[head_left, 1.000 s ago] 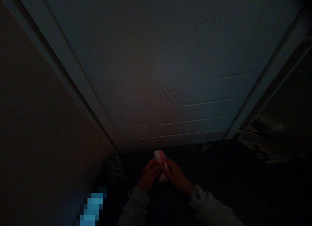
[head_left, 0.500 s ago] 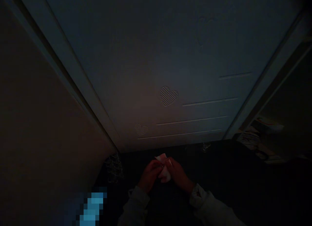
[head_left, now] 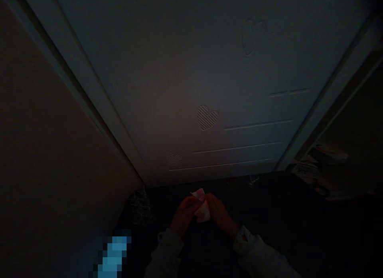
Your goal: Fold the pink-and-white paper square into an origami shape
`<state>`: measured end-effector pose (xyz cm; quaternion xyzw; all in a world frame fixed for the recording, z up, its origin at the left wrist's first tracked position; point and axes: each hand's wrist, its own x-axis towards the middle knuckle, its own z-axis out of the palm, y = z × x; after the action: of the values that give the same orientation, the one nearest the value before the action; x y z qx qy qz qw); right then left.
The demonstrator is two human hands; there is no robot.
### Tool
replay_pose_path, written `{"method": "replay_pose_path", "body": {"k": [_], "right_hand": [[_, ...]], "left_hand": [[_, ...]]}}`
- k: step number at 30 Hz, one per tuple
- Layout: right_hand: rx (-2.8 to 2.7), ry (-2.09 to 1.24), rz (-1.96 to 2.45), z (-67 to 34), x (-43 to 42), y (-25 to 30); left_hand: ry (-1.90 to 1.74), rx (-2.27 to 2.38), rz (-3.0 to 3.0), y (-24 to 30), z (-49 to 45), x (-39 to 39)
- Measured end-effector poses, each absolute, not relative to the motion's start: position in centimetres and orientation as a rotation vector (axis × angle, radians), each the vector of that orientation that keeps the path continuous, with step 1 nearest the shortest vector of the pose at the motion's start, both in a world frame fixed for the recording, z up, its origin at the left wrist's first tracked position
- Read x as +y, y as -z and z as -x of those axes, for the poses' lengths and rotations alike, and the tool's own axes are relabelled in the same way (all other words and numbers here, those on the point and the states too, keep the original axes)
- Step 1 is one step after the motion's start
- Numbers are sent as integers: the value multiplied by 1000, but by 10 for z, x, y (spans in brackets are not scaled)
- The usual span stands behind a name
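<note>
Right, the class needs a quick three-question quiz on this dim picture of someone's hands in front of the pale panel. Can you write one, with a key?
1. True or false: the pink and white paper lies on the floor, untouched.
2. Which holds the paper? A) the left hand only; B) the right hand only; C) both hands.
3. Fill in: the pale panel beyond the hands bears a striped emblem shaped like a ____.

Key: 1 false; 2 C; 3 heart.
</note>
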<state>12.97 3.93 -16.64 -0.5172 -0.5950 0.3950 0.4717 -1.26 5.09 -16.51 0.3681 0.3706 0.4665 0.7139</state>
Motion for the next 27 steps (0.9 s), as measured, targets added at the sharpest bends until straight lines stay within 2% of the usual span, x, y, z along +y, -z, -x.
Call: {"method": "replay_pose_path", "body": {"k": [27], "right_hand": [[-1422, -1019, 1225, -130, 39, 166]], "left_hand": [[-994, 855, -825, 160, 12, 50]]}}
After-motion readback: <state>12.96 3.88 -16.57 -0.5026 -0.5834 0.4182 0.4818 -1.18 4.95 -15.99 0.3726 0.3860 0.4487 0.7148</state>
